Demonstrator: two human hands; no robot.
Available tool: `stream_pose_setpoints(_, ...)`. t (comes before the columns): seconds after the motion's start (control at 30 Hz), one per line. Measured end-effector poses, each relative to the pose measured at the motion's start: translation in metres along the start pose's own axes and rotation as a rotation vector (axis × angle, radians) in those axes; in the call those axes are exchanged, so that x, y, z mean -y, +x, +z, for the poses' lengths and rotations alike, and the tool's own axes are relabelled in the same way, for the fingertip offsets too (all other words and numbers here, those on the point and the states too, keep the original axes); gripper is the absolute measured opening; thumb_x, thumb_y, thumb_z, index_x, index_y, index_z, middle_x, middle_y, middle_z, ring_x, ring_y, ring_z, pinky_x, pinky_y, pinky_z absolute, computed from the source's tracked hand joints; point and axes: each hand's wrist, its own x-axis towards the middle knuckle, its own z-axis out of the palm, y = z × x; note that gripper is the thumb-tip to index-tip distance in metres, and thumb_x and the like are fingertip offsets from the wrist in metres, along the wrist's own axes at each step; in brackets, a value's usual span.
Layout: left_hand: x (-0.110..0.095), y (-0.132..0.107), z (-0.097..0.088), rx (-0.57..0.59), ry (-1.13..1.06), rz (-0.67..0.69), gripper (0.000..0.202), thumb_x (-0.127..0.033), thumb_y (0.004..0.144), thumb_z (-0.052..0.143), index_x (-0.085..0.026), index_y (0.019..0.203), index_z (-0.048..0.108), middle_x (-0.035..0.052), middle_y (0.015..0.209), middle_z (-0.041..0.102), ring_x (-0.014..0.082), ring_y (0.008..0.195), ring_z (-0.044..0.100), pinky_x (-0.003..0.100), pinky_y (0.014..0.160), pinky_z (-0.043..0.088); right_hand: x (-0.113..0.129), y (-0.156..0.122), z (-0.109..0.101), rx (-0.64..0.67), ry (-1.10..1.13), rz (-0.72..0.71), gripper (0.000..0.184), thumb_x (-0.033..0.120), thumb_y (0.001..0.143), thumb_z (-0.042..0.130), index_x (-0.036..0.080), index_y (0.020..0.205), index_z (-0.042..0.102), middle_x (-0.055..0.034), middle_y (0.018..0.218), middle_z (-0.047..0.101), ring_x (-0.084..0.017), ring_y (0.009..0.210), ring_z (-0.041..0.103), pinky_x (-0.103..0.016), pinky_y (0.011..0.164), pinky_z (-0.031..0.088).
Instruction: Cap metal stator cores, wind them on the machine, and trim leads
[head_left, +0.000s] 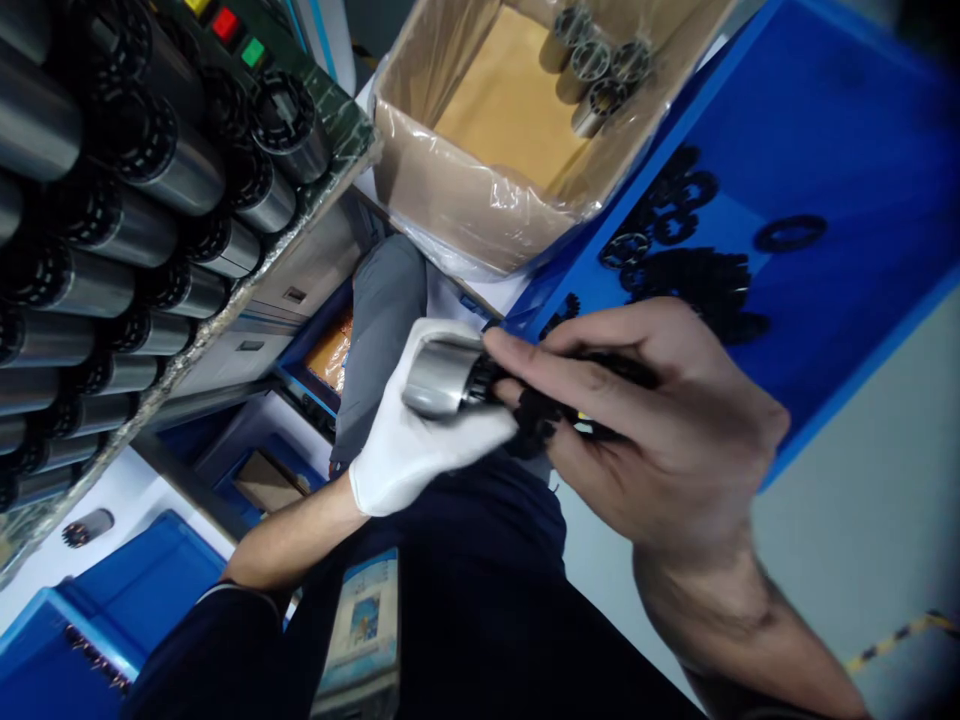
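Observation:
My left hand (405, 450), in a white glove, is wrapped around a short shiny metal cylinder (441, 378). The cylinder lies on its side, with a black toothed end facing right. My bare right hand (667, 430) grips several black plastic rings (536, 418), partly hidden by its fingers. Its fingertips are at the cylinder's black end; whether one ring touches the cylinder I cannot tell. Just beyond this hand, loose black rings (697, 280) lie in a blue bin (847, 130).
Many similar metal cylinders (105, 220) stand close together on a raised surface at left. A plastic-lined cardboard box (465, 180) at the top holds several cylinders. Blue bins (150, 570) and a lone cylinder (88, 527) are at lower left.

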Motion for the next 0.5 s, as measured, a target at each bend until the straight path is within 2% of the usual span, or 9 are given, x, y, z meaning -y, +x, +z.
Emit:
stream_pose_setpoints(0.07, 0.005, 0.003, 0.002, -0.045, -0.1, -0.087, 0.067, -0.075, 0.091, 0.086, -0.03, 0.135, 0.064, 0.0063, 0.119, 0.08, 0.0341, 0.108, 0.084, 0.047, 0.083, 0.072, -0.001, -0.002, -0.005, 0.031, 0.027, 0.056, 0.047, 0.008, 0.101, 0.081, 0.035, 0.138, 0.085, 0.001, 0.102, 0.077, -0.018, 0.083, 0.075, -0.031, 0.071, 0.065)
stream_pose_setpoints(0.13, 0.008, 0.006, 0.003, -0.044, -0.198, -0.191, 0.062, -0.073, 0.097, 0.075, -0.031, 0.14, 0.06, 0.0075, 0.118, 0.082, 0.0338, 0.099, 0.086, 0.04, 0.059, 0.064, 0.0, -0.005, -0.011, 0.049, 0.068, 0.165, 0.042, 0.008, 0.094, 0.086, 0.033, 0.127, 0.083, 0.0032, 0.1, 0.078, -0.017, 0.079, 0.074, -0.032, 0.069, 0.061)
stream_pose_setpoints(0.2, 0.006, 0.009, 0.007, -0.066, -0.222, -0.218, 0.055, -0.069, 0.102, 0.07, -0.032, 0.14, 0.057, 0.0086, 0.124, 0.083, 0.0354, 0.105, 0.087, 0.038, 0.052, 0.06, 0.001, -0.006, -0.013, 0.06, 0.121, 0.204, 0.033, 0.006, 0.09, 0.086, 0.031, 0.11, 0.078, 0.0047, 0.097, 0.078, -0.017, 0.078, 0.075, -0.033, 0.065, 0.058)
stream_pose_setpoints(0.23, 0.004, 0.01, 0.009, -0.093, -0.214, -0.204, 0.051, -0.068, 0.104, 0.068, -0.032, 0.138, 0.057, 0.0086, 0.127, 0.083, 0.0364, 0.113, 0.087, 0.04, 0.056, 0.063, 0.001, -0.005, -0.013, 0.069, 0.145, 0.186, 0.029, 0.005, 0.09, 0.084, 0.03, 0.104, 0.076, 0.0051, 0.095, 0.078, -0.017, 0.078, 0.076, -0.033, 0.064, 0.057)
stream_pose_setpoints(0.3, -0.002, 0.012, 0.014, -0.157, -0.183, -0.169, 0.046, -0.071, 0.109, 0.06, -0.03, 0.13, 0.061, 0.0091, 0.127, 0.084, 0.0378, 0.126, 0.084, 0.047, 0.072, 0.072, 0.001, -0.003, -0.009, 0.108, 0.162, 0.126, 0.027, 0.003, 0.095, 0.079, 0.03, 0.1, 0.078, 0.0044, 0.094, 0.081, -0.017, 0.083, 0.08, -0.032, 0.069, 0.062)
stream_pose_setpoints(0.4, -0.009, 0.014, 0.02, -0.278, -0.115, -0.151, 0.057, -0.076, 0.115, 0.041, -0.027, 0.119, 0.068, 0.0111, 0.127, 0.085, 0.0389, 0.137, 0.079, 0.056, 0.101, 0.074, -0.002, -0.002, 0.003, 0.098, 0.182, 0.086, 0.031, 0.002, 0.099, 0.078, 0.032, 0.101, 0.085, 0.002, 0.1, 0.086, -0.02, 0.088, 0.085, -0.034, 0.076, 0.069)
stream_pose_setpoints(0.43, -0.01, 0.014, 0.021, -0.309, -0.075, -0.144, 0.062, -0.077, 0.116, 0.035, -0.026, 0.119, 0.069, 0.0115, 0.128, 0.085, 0.039, 0.14, 0.078, 0.058, 0.108, 0.072, -0.002, -0.002, 0.007, 0.07, 0.2, 0.084, 0.031, 0.002, 0.099, 0.08, 0.032, 0.102, 0.087, 0.0013, 0.102, 0.087, -0.021, 0.09, 0.086, -0.035, 0.077, 0.071)
stream_pose_setpoints(0.5, -0.009, 0.014, 0.019, -0.27, 0.071, -0.104, 0.072, -0.079, 0.118, 0.021, -0.027, 0.133, 0.07, 0.0114, 0.134, 0.084, 0.0388, 0.147, 0.074, 0.061, 0.118, 0.068, -0.003, -0.004, 0.014, 0.024, 0.237, 0.121, 0.031, 0.004, 0.1, 0.083, 0.033, 0.105, 0.089, 0.0007, 0.106, 0.088, -0.021, 0.092, 0.087, -0.037, 0.081, 0.074)
